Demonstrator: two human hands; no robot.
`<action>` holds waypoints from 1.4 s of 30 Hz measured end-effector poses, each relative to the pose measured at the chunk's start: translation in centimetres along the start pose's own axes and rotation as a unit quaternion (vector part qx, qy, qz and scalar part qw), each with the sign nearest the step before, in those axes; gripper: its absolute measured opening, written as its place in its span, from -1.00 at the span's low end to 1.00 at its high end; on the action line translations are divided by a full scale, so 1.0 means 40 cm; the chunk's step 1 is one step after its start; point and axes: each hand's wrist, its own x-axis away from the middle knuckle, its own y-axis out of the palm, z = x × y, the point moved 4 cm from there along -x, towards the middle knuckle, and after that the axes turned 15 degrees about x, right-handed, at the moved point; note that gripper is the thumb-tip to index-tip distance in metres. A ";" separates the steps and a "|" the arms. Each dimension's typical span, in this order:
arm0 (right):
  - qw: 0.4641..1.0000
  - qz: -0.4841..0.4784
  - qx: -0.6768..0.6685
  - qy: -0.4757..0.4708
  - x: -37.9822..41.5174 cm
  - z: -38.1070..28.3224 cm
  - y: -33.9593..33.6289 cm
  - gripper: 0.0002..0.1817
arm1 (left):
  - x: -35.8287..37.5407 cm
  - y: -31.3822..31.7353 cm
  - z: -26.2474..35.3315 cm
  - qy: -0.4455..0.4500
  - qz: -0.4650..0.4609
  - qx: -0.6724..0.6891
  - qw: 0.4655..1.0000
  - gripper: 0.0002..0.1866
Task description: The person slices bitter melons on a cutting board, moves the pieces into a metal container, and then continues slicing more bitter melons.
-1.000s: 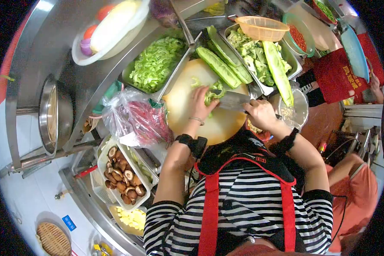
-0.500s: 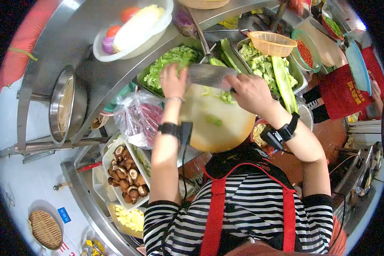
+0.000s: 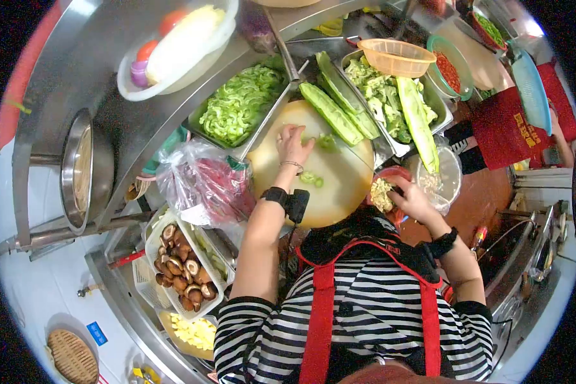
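My left hand is over the round cutting board, fingers bent downward and spread a little, with nothing visible in them. Small green vegetable slices lie on the board below it, and a few more are just right of its fingertips. Long pale-green peeled gourd pieces rest at the board's upper right. My right hand is at a red bowl of chopped pale bits, with its fingers curled; what they hold, if anything, is hidden. No cleaver blade shows now.
A metal tray of sliced greens stands beyond the board. To its left sits a bagged red item, above a basket of mushrooms. An orange basket tops another vegetable tray. A person in a red apron is at right.
The cleaver held between both hands is out of sight. My right hand has moved down and right to the red bowl; my left hand has come down and right over the board.
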 end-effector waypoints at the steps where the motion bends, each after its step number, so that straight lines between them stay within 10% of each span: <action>1: 0.999 0.038 0.017 -0.031 -0.001 0.011 0.028 -0.65 | 0.005 0.020 0.012 -0.015 -0.017 0.034 0.999 -0.60; 11: 0.999 0.019 0.022 -0.033 -0.015 0.009 0.121 -0.64 | 0.141 0.055 0.048 -0.015 -0.170 0.001 0.985 -0.60; 14: 0.996 -0.032 0.014 -0.081 -0.012 0.013 0.143 -0.61 | 0.244 -0.023 0.082 0.004 -0.132 0.007 0.991 -0.48; 16: 0.993 -0.068 -0.018 -0.090 -0.015 0.015 0.150 -0.59 | 0.273 -0.072 0.085 -0.037 0.054 -0.057 0.996 -0.35; 19: 0.968 -0.133 -0.204 0.054 -0.024 0.066 0.182 -0.58 | 0.276 -0.036 0.090 -0.053 0.056 -0.041 0.996 -0.29; 22: 0.983 -0.053 -0.166 -0.051 -0.061 0.083 0.206 -0.60 | 0.256 0.031 0.135 -0.088 0.068 0.023 0.993 -0.31; 23: 0.941 -0.253 -0.211 0.079 -0.053 0.080 0.205 -0.64 | 0.248 0.049 0.161 -0.108 0.057 0.045 0.992 -0.34; 31: 0.900 -0.280 -0.333 -0.006 -0.107 -0.033 0.230 -0.78 | 0.196 0.078 0.219 -0.073 0.171 0.050 0.981 -0.52; 42: 0.964 -0.029 -0.254 -0.069 -0.209 -0.157 -0.074 -0.79 | -0.140 -0.355 0.154 0.114 0.236 -0.149 0.953 -0.65</action>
